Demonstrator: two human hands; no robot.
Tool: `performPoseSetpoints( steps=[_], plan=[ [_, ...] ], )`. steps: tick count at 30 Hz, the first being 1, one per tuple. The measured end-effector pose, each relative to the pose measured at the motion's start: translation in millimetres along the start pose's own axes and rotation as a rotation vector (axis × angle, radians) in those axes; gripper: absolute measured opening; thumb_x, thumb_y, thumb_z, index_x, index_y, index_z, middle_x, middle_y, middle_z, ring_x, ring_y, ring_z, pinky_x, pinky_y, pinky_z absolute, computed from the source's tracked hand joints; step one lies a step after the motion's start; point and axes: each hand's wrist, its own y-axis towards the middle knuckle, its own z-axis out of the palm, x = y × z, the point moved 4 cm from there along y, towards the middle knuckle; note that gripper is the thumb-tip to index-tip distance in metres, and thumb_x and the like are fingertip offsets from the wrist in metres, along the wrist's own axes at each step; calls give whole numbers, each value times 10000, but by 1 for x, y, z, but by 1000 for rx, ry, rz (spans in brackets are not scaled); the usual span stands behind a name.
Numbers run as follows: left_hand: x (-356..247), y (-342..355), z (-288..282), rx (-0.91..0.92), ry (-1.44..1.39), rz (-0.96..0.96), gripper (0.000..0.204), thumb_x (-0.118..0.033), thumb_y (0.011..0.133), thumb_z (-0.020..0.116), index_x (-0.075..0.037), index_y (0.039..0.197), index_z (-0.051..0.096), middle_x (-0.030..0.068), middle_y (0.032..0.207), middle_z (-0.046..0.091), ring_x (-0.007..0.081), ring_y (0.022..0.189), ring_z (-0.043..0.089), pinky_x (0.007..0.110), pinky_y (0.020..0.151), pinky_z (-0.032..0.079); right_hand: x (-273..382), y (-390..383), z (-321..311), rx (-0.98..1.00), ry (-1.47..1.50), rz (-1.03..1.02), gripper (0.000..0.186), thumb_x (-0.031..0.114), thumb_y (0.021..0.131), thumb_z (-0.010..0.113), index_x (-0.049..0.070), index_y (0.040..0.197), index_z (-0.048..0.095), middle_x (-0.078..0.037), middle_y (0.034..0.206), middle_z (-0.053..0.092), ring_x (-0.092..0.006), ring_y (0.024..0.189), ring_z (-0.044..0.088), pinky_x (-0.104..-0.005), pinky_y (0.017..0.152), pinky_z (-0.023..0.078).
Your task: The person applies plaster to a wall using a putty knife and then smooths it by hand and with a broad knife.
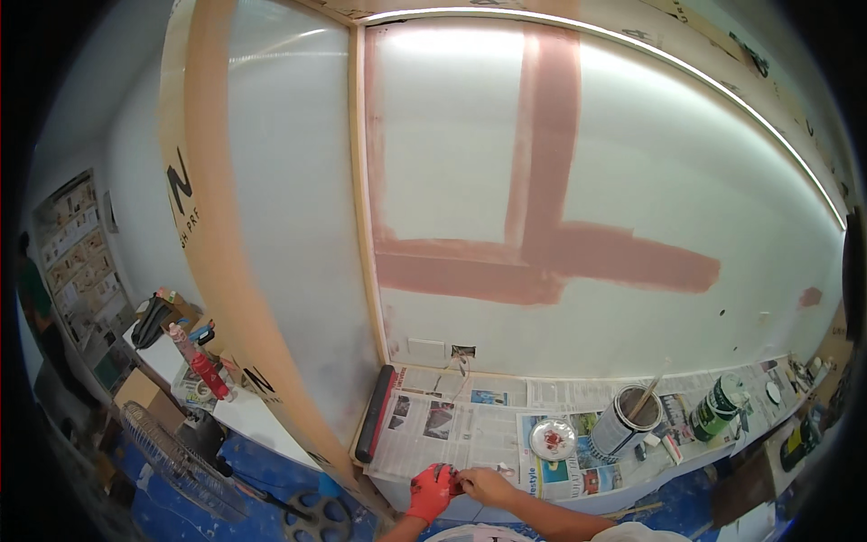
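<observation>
Pale wall (452,135), banded with flat reddish-pink paint (551,135), rises behind the desk (632,494); wrinkled newspaper (452,397) covers its top. Right of my hands stand an open cylindrical can (614,441), its contents hard to make out, and a smaller green can (713,414). Nearer lies a round white lid (553,428), smeared red. My left hand (437,486), in a red glove (423,502), meets my bare right hand (490,487) at lower centre, forearms cut off below. Both sets of fingers (471,481) are curled in; I cannot tell what they grip.
</observation>
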Motion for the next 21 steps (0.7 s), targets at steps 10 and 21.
performPoseSetpoints(
  steps=[10,21],
  plan=[
    [1,-4,-29,90,-656,-43,263,-236,974,594,5,998,695,123,845,700,190,771,642,328,737,502,-4,17,12,183,405,753,211,209,952,559,52,913,694,-123,795,689,-248,734,669,-381,664,524],
    [-53,40,-44,51,-375,284,206,-155,940,654,-3,1079,657,125,848,701,180,701,678,294,637,513,-13,59,37,-256,1257,309,270,182,993,552,13,1196,607,-88,1137,667,-188,1029,643,-323,887,525]
  ],
)
